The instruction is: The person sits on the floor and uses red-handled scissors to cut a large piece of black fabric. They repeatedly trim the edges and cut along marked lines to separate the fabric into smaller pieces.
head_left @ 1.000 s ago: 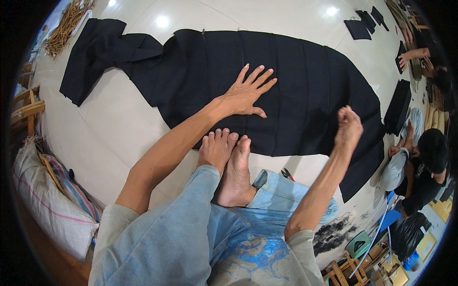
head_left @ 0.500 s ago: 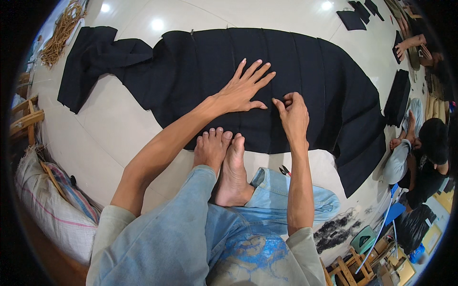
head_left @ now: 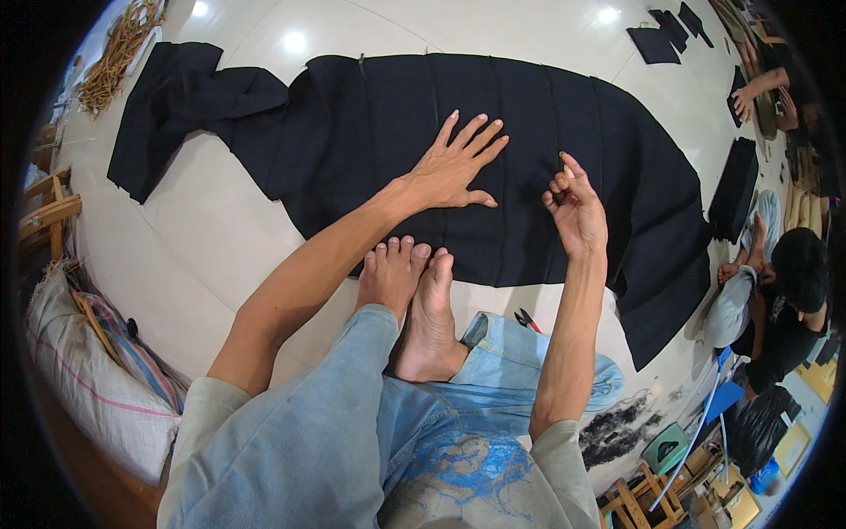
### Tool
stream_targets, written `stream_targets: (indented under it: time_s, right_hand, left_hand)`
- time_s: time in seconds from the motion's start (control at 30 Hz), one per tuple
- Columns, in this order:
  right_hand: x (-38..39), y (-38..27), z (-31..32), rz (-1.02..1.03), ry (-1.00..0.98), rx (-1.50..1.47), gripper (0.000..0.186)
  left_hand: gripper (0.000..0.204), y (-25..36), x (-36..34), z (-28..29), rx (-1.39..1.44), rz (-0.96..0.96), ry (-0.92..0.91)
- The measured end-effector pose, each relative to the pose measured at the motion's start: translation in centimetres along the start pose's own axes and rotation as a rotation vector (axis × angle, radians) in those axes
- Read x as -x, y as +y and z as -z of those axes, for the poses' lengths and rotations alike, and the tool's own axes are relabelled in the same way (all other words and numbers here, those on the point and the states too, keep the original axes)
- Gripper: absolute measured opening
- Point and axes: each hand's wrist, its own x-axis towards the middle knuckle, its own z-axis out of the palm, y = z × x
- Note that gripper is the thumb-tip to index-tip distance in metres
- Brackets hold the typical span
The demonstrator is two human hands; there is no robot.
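Note:
A long piece of black cloth with several parallel seams lies spread across the pale floor in front of my feet. Flat on its middle rests my left hand, fingers spread wide. My right hand is raised over the cloth to the right of it, palm turned up. Its fingers are curled in toward the thumb, with one fingertip pointing up. What they pinch, if anything, is too small to make out. A pair of small red-handled cutters lies beside my knee, partly hidden by my jeans.
Folded black pieces lie at the far right, with a black bundle nearer. Another person sits on the right; a further person's hand touches black cloth. At left are a white woven sack and a tan cord heap.
My right hand has lifted off the cloth, moved to the right and turned palm up. My left hand stays flat in nearly the same place.

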Motion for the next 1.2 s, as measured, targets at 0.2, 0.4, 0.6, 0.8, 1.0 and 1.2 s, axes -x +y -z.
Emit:
stream_targets:
  time_s: [0.2,0.4,0.6,0.8,1.0,1.2]
  right_hand:
    - [-0.9,-1.1,0.5,-0.055,0.025,-0.193,0.036]
    - [-0.1,-4.0,0.8,0.052,0.222,0.484,0.027]
    - [0.8,-4.3,0.6,0.159,0.126,0.444,0.031]
    - [0.8,-4.4,1.0,-0.014,0.047,0.583,0.035]
    - [0.7,-4.8,0.9,-0.163,-0.087,1.004,0.029]
    - [1.0,-3.8,0.7,-0.044,-0.033,0.602,0.025]
  left_hand:
    - [0.107,0.0,-0.3,-0.2,-0.012,-0.005,0.005]
    - [0.107,-0.1,0.0,-0.2,-0.024,0.000,0.001]
    - [0.107,-0.2,0.0,-0.4,-0.032,0.002,0.012]
    - [0.105,-0.2,-0.1,-0.3,-0.021,0.003,0.015]
    - [0.105,-0.1,-0.1,-0.1,-0.008,0.011,0.001]
    - [0.105,0.1,-0.2,0.0,-0.001,0.006,0.008]
